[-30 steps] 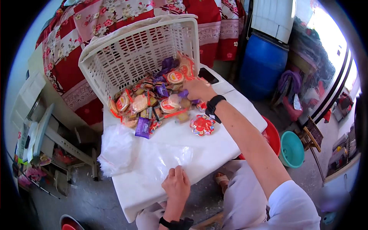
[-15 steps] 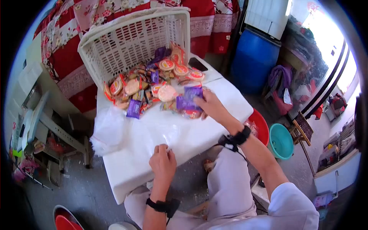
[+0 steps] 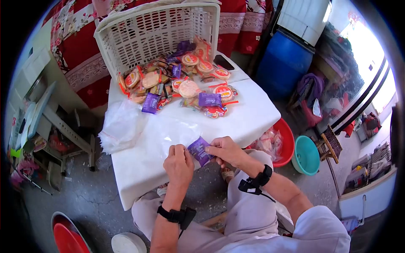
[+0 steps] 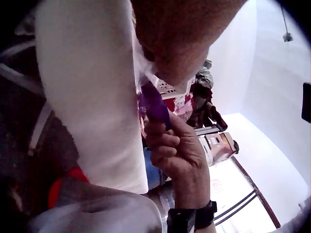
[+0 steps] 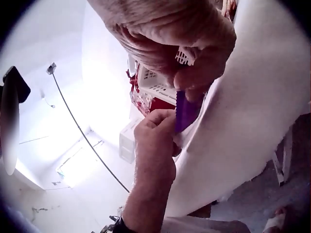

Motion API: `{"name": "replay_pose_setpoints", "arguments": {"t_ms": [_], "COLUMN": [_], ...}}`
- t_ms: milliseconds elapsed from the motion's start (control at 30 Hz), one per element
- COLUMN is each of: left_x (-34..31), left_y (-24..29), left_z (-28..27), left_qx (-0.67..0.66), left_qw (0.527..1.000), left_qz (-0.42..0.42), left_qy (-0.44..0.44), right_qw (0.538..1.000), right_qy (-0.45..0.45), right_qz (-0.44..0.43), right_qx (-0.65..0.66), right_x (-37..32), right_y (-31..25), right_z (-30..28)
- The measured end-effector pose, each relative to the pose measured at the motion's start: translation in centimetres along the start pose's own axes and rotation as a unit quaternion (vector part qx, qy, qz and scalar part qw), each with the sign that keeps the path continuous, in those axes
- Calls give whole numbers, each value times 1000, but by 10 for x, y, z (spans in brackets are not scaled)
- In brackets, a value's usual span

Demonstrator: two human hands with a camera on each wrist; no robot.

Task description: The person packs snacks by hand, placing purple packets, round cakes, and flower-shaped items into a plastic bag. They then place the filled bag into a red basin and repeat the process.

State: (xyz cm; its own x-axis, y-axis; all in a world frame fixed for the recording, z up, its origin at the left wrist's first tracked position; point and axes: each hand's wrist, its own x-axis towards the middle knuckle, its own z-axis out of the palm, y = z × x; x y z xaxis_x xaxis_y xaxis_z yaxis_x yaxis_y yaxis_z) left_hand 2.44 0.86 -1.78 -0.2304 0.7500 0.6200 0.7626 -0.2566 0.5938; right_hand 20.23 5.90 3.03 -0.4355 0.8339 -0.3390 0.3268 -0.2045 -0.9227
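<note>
My right hand [image 3: 228, 151] pinches a small purple snack packet [image 3: 199, 151] between thumb and fingers, over the table's front edge. Close beside it, my left hand [image 3: 179, 165] has its fingers curled on the near edge of a clear plastic bag [image 3: 179, 131], which lies flat on the white table. The packet sits right at the left fingertips, over the bag's near edge. In the right wrist view, the purple packet [image 5: 185, 114] spans the space between both hands. Behind the bag is a pile of wrapped round biscuits [image 3: 188, 89] and other small packets, another purple packet [image 3: 209, 99] among them.
A white plastic basket [image 3: 156, 36] lies tipped on its side behind the pile. Left of the bag sits a stack of clear bags [image 3: 120, 126]. A phone [image 3: 224, 62] lies at the back right. Red [image 3: 287, 143] and green basins [image 3: 306, 156] stand right of the table [image 3: 249, 111].
My right hand has come from the pile toward me with a purple packet, reaching the left hand. Another purple packet now lies at the pile's front. The left hand keeps holding the bag.
</note>
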Motion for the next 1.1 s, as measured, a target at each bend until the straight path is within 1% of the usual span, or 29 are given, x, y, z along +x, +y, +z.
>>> {"name": "replay_pose_setpoints", "arguments": {"t_ms": [67,133,200,233,300,333,400,433,500,533,567,600,633,700,733,800,833,900,933,1000,1033,1100], "left_x": [0,-2,-2,-2,-2,-1,-1,-1,-2,-2,-3,-3,-3,-4,-4,-5,-5,-4,-4,-2,-1,-2], "left_y": [4,9,9,9,10,10,11,10,11,11,10,9,9,12,13,15,15,14,14,14,13,11], "left_z": [-3,-5,-4,-4,-6,-8,-12,-13,-11,-10,-9,-8,-8,-9,-10,-11,-12,-14,-16,-17,-18,-16], "left_qx": [5,10,7,7,7,7,3,-2,-2,-1,-1,-12,-23,-22,-21,-27,-34,-37,-41,-42,-43,-34], "left_qw": [1000,999,998,998,998,999,999,999,999,999,999,998,997,997,997,997,997,997,997,997,998,998], "left_qz": [10,43,53,61,55,47,45,47,45,44,45,56,68,71,73,73,73,69,63,59,55,52], "left_qy": [-4,-14,-10,-4,-5,-6,-3,-5,0,4,4,-4,-11,-14,-19,-17,-16,-7,4,4,5,7], "right_qw": [1000,1000,994,994,966,966,958,959,940,940,921,890,890,840,840,861,861,852,852,882,881,930], "right_qy": [-5,-6,-8,-7,-4,-7,-54,-55,-93,-93,-139,-183,-184,-241,-242,-213,-212,-143,-142,-127,-125,-88], "right_qz": [-12,-25,-62,-63,-116,-116,-94,-94,-146,-147,-70,7,6,-18,-18,-12,-12,10,11,-33,-32,-35], "right_qx": [3,7,95,94,232,229,264,263,294,294,358,417,416,486,485,462,463,503,504,453,455,354], "right_x": [3,10,22,22,20,16,3,0,-6,-1,10,17,22,33,42,56,56,55,58,62,59,48], "right_y": [-2,-2,3,5,10,12,13,10,5,5,4,-2,-7,-18,-18,-19,-21,-27,-26,-22,-20,-17], "right_z": [2,7,15,19,30,32,32,34,36,34,32,32,35,45,47,52,55,63,66,71,71,67]}}
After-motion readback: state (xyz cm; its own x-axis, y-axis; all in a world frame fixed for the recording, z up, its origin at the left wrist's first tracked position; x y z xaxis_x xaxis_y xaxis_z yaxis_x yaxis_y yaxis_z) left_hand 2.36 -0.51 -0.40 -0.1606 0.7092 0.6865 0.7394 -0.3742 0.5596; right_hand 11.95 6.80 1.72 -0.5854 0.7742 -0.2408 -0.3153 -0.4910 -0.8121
